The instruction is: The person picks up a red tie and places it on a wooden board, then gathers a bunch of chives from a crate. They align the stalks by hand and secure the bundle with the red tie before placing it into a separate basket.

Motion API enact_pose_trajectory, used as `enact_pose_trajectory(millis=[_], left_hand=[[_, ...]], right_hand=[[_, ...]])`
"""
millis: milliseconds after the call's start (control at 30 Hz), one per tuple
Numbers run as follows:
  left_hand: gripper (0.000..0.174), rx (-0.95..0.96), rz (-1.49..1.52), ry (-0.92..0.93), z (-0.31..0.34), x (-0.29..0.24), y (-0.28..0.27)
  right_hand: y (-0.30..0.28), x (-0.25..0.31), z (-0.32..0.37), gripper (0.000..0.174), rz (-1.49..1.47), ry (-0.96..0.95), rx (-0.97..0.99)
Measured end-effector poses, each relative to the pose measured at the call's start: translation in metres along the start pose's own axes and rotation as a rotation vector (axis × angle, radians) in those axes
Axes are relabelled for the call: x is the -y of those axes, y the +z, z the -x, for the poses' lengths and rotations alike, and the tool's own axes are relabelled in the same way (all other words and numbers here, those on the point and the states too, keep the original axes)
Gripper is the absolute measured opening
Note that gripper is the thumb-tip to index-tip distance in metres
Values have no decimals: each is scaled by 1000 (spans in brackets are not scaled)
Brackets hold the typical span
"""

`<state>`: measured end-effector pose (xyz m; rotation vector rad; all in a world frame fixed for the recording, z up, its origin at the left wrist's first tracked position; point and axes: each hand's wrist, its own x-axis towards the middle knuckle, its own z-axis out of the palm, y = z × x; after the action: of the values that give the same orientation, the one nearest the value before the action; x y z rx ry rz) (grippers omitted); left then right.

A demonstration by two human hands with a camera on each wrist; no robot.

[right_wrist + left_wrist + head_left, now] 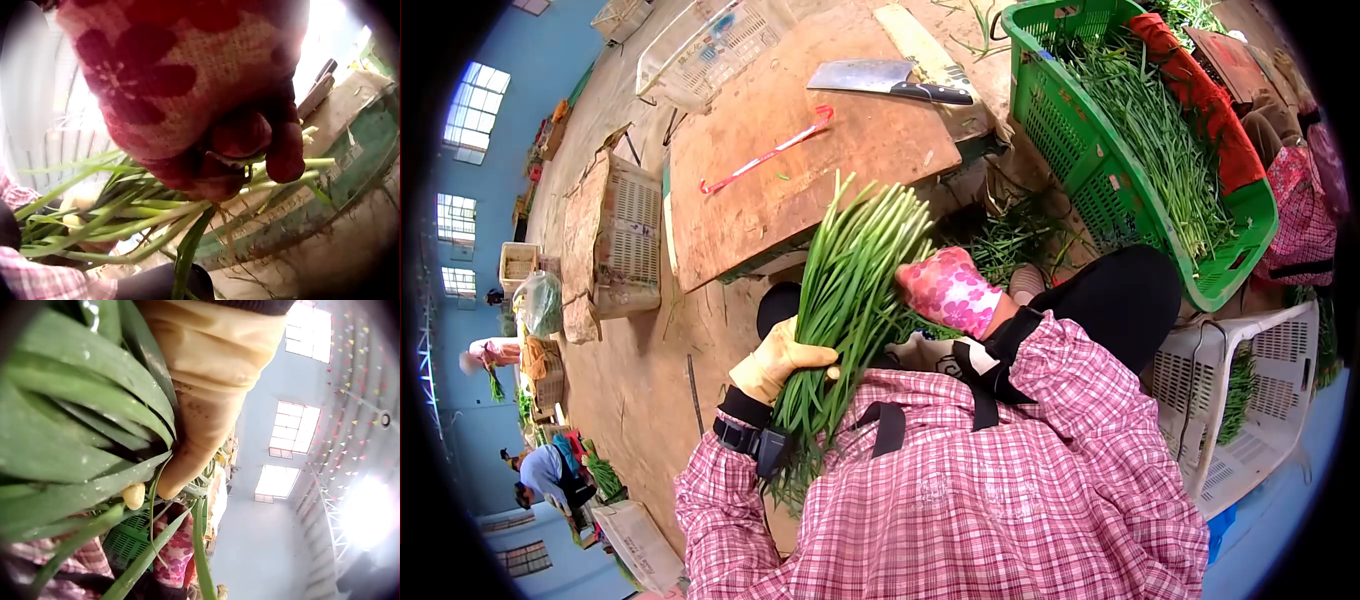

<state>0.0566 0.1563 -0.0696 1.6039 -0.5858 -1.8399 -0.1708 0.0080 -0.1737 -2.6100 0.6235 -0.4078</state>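
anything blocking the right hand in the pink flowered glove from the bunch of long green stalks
Nothing visible does: the right hand, gloved in pink flowered cloth, is directly beside the bunch of long green stalks. The left hand, gloved in pale yellow, grips the bunch lower in the head view, clear of that side.

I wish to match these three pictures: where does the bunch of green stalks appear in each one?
Head: the bunch of green stalks is near the centre.
Left wrist: the bunch fills much of the left side.
Right wrist: the bunch runs from lower left toward the middle.
Shared landmark: the right hand's flowered glove.
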Motion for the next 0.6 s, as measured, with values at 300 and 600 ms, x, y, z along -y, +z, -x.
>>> enact_pose_trajectory(millis=[300,600], left_hand=[[43,-80,-137,58,16,8,-10],[68,-39,-301,198,9,0,10]], right_hand=[[-13,-126,24,19,334,829,371],[-68,-3,-37,27,-202,116,247]])
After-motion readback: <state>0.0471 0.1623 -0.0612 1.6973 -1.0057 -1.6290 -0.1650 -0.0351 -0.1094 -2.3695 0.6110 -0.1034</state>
